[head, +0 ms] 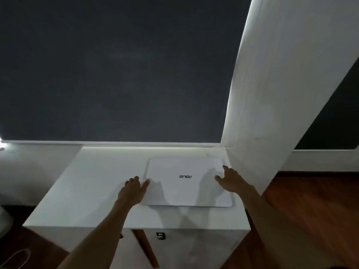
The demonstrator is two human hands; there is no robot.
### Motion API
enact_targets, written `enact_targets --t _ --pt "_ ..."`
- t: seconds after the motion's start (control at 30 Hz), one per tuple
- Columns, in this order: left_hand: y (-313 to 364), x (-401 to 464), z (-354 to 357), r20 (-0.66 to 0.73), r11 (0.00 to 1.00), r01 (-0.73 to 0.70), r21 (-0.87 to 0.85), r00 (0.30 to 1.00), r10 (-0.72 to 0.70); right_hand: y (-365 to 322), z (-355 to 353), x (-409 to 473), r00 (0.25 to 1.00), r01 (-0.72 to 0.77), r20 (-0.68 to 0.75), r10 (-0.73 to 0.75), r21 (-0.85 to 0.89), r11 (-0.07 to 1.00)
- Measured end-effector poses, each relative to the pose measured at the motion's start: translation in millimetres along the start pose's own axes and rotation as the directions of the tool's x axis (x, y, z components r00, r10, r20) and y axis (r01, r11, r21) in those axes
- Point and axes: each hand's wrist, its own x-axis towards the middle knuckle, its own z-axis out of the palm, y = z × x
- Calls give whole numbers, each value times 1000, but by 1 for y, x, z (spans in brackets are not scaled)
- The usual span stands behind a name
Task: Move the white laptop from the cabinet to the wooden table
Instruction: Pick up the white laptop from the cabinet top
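Note:
A closed white laptop (pixel 186 188) with a dark logo lies flat on the right half of the white cabinet top (pixel 93 191). My left hand (pixel 134 188) rests at the laptop's left edge, thumb touching its lid and fingers spread on the cabinet. My right hand (pixel 230 179) hovers over the laptop's right side with fingers apart, holding nothing. The wooden table is not in view.
A dark roller blind (pixel 120 70) hangs right behind the cabinet. A white wall column (pixel 272 113) stands close against the cabinet's right side. Dark wooden floor (pixel 310 210) lies to the right and below left. A small black handle (pixel 160 235) shows on the cabinet front.

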Motion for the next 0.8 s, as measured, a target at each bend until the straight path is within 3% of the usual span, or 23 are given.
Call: enact_targets --t 0.17,0.3,0.43,0.63,0.8 --pt "-1 12 14 58 994 3 112 998 -9 -2 17 13 992 -125 26 124 39 991" --pt "6 24 21 59 999 32 2 998 -32 -12 27 23 968 -251 54 246 142 958" --pt "17 29 31 4 971 172 -163 985 -174 -10 30 37 934 -350 61 351 335 875" --pt "23 27 34 -35 961 253 -110 965 -259 1 32 36 903 -420 151 403 512 750" --pt "13 15 32 -55 944 253 -213 961 -270 -5 48 26 901 -421 119 418 480 770"
